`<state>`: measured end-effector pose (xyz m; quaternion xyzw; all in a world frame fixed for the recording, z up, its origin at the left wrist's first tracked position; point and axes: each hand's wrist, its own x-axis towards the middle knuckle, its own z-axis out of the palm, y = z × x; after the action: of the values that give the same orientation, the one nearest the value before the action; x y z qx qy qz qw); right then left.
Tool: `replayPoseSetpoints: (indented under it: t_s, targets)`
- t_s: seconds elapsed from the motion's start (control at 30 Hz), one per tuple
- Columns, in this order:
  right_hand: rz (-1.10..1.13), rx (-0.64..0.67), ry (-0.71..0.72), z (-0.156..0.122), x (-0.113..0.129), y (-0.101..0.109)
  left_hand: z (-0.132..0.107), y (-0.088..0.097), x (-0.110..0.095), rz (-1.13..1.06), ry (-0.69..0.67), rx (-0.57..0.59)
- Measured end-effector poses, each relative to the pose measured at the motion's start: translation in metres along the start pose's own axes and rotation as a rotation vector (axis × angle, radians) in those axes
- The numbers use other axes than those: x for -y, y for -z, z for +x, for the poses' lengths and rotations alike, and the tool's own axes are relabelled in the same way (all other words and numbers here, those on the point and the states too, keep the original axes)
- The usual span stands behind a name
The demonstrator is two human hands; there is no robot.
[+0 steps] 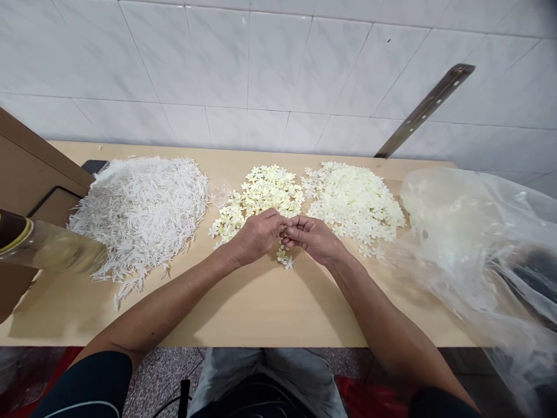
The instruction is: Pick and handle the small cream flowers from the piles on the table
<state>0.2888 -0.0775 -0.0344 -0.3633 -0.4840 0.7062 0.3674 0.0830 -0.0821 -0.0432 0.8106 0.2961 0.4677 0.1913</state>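
Observation:
My left hand (pixel 259 237) and my right hand (pixel 317 238) meet fingertip to fingertip over the middle of the table. Both are closed in a pinch, and what they hold between them is too small and covered to make out. Just below the fingertips lie a few small artificial-looking flowers (pixel 285 259), white with yellowish centres. Behind my left hand spreads a heap of pale yellow flowers (pixel 272 188). A second heap of paler, cream-white flowers (pixel 354 197) lies behind and to the right of my right hand.
A large pile of thin white stem-like pieces (pixel 145 203) covers the table's left part. A clear bottle (pixel 65 248) juts in beside it, near a brown box (pixel 37 157). Clear plastic bags (pixel 456 232) fill the right end. A metal strip (pixel 426 110) leans against the tiled wall.

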Motion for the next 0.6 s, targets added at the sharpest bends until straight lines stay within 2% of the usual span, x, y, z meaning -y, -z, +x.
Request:
replayPoseSetpoints:
  t_s: [0.07,0.17,0.23,0.4,0.6]
  targets:
    - [-0.036,-0.032,0.033,0.0009,-0.0001,-0.0014,0.0003,-0.0017,-0.0013,-0.098,0.115,-0.026]
    - [-0.008,-0.083,0.109,0.0021,0.0011,-0.0013,0.0015,-0.0026,-0.0042,-0.371,0.364,-0.036]
    - [0.035,-0.1,0.149,0.0025,0.0026,0.0002,0.0024,-0.0018,-0.0063,-0.486,0.464,-0.034]
    - [0.07,-0.11,0.15,0.0015,0.0059,0.0043,0.0041,0.0007,-0.0078,-0.447,0.529,-0.085]
    - [-0.09,-0.072,0.198,-0.0021,0.0081,0.0069,0.0039,0.0013,-0.0061,-0.442,0.574,-0.093]
